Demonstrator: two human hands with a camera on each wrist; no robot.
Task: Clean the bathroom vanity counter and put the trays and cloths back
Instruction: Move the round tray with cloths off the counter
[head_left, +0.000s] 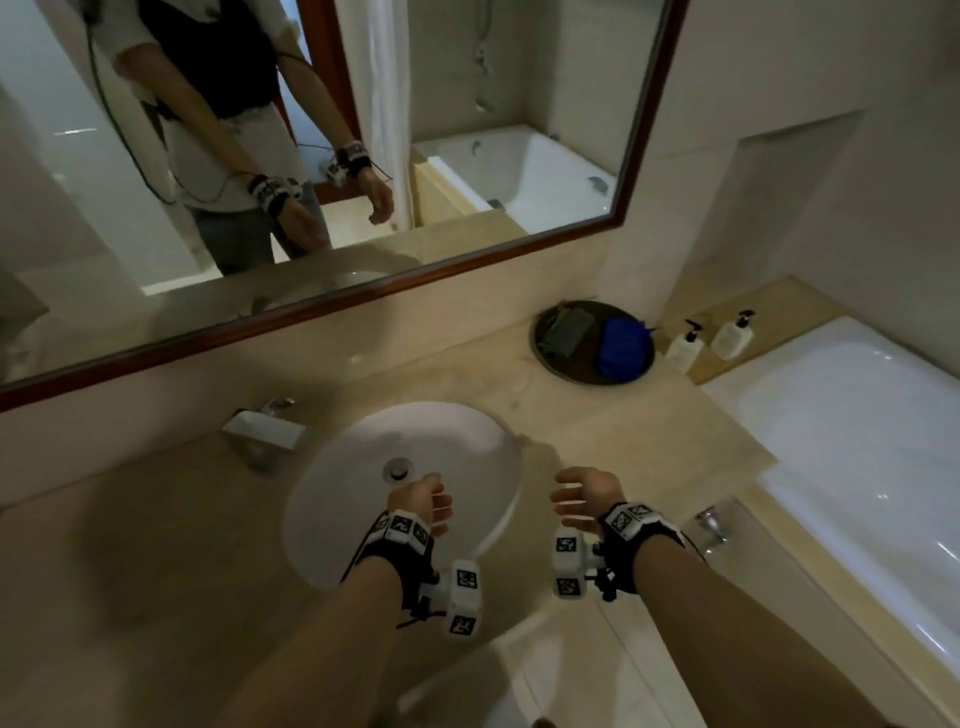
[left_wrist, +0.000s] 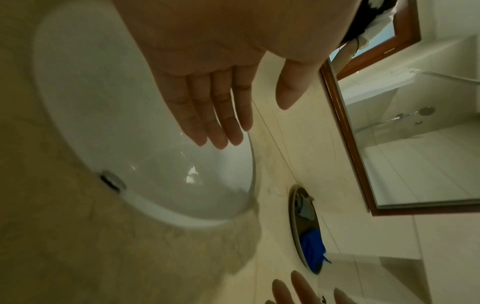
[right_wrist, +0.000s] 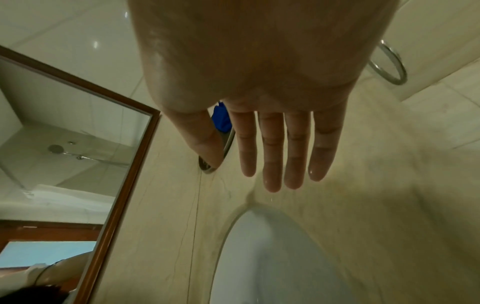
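Over the sink (head_left: 363, 452): left hand (head_left: 418, 501), palm down, fingers (left_wrist: 207, 115) straight and loose, holding nothing. Just to its right, over the wet beige counter (head_left: 613, 436) by the basin rim: right hand (head_left: 587, 493), fingers (right_wrist: 272, 152) spread and slack, water drops on the tips, likewise holding nothing. Ahead of the right hand, near the wall under the mirror (head_left: 363, 156): round dark tray (head_left: 558, 358), carrying a blue cloth (head_left: 623, 345) on its right side and a dark flat item, too blurred to name, on its left. Right of the tray: two white pump bottles (head_left: 709, 343). Further right: white bathtub (head_left: 857, 415). Ahead and left of the left hand: faucet (head_left: 265, 431).
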